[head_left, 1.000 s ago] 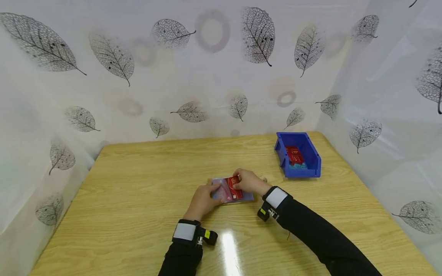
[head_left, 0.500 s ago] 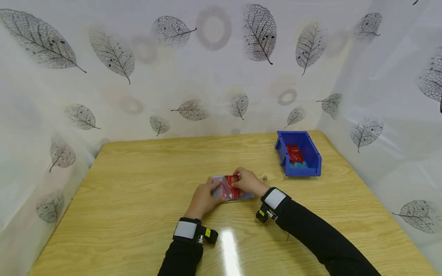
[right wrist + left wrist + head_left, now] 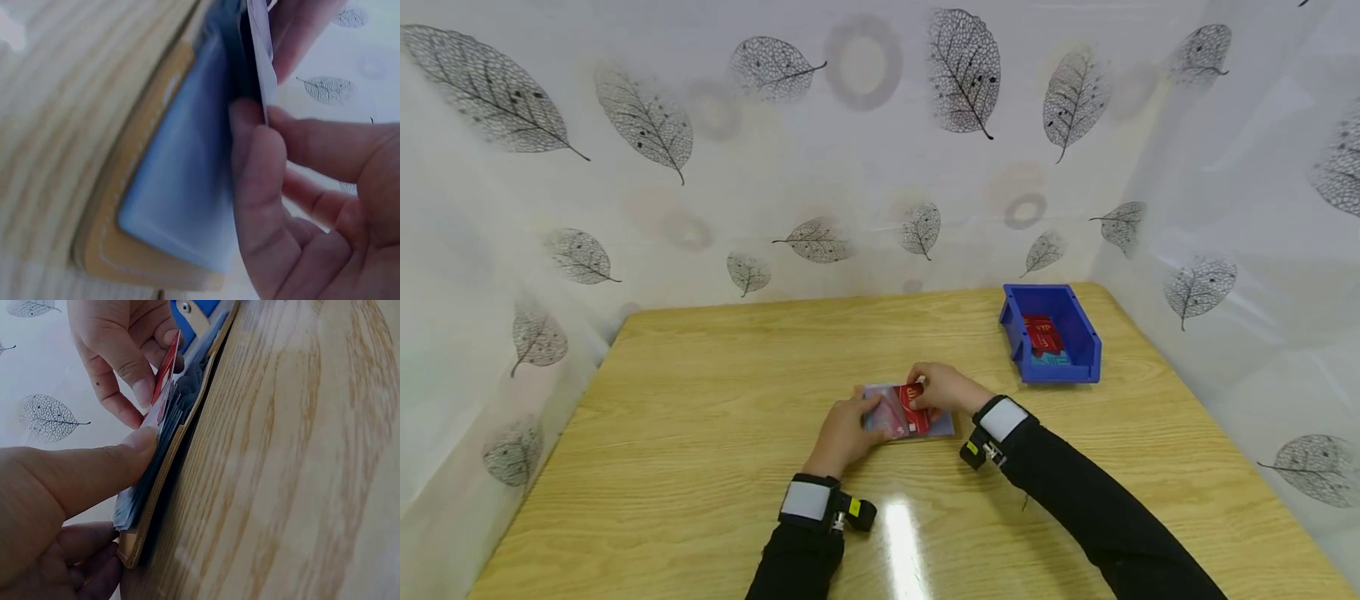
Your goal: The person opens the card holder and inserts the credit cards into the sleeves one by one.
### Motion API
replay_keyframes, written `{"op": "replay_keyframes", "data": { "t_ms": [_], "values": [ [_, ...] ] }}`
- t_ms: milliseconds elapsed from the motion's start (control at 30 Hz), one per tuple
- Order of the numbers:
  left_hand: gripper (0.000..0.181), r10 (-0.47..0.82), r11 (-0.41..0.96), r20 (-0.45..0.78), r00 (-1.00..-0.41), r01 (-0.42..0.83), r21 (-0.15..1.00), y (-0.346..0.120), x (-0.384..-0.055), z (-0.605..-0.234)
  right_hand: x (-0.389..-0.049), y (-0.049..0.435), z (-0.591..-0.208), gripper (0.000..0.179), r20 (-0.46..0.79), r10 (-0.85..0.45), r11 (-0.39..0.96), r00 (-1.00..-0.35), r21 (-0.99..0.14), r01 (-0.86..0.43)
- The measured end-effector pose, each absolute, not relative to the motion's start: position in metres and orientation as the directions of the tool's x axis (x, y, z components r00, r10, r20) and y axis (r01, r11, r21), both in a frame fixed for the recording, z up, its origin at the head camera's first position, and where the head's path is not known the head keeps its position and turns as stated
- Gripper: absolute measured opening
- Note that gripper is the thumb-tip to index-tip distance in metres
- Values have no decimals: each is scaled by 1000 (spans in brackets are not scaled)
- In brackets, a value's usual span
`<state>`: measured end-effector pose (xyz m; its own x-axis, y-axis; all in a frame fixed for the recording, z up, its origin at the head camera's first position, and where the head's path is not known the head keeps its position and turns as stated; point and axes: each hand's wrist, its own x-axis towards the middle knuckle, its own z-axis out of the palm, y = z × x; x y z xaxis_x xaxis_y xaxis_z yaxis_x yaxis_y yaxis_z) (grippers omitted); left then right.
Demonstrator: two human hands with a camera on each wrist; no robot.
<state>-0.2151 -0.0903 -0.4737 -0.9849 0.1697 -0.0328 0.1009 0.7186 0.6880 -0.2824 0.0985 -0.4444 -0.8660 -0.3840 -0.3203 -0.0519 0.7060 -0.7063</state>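
A tan stitched card wallet (image 3: 109,240) lies spread on the wooden table (image 3: 700,483), its clear plastic sleeves (image 3: 178,194) fanned up from the leather. The left hand (image 3: 842,433) grips the wallet at its left end, thumb pressed on the sleeves and fingers curled at the leather edge, so the wallet sits directly within that hand's grasp. At the wallet's right half, the right hand (image 3: 947,389) pinches a red VIP card (image 3: 914,418) between thumb and fingers. The card stands tilted over the wallet, its left part meeting the sleeves (whether it is tucked inside one, I cannot tell). A strap with a metal stud (image 3: 194,320) juts from the wallet's far end. Beyond the wallet and to its right, well apart, sits a blue plastic bin (image 3: 1060,375) holding red cards (image 3: 1042,333) and a teal card (image 3: 1051,359).
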Motion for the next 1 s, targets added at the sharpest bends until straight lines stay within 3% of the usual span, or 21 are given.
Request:
{"op": "replay_keyframes", "data": {
  "t_ms": [300,600,800,1000],
  "values": [
    [64,148,724,-38,-988,82,685,-91,-216,-476,-273,92,-456,26,-291,-256,610,-922,-788,80],
    [64,175,722,-63,-983,85,687,-89,-216,-477,-282,99,-450,19,-282,-356,680,-891,-732,-41],
    [64,172,722,-52,-984,90,686,-88,-216,-477,-273,88,-456,30,-226,-261,675,-939,-738,-10],
    [65,159,709,-39,-986,87,700,-87,-215,-477,-265,79,-450,35,-126,-298,798,-946,-576,-175]
  ]
}}
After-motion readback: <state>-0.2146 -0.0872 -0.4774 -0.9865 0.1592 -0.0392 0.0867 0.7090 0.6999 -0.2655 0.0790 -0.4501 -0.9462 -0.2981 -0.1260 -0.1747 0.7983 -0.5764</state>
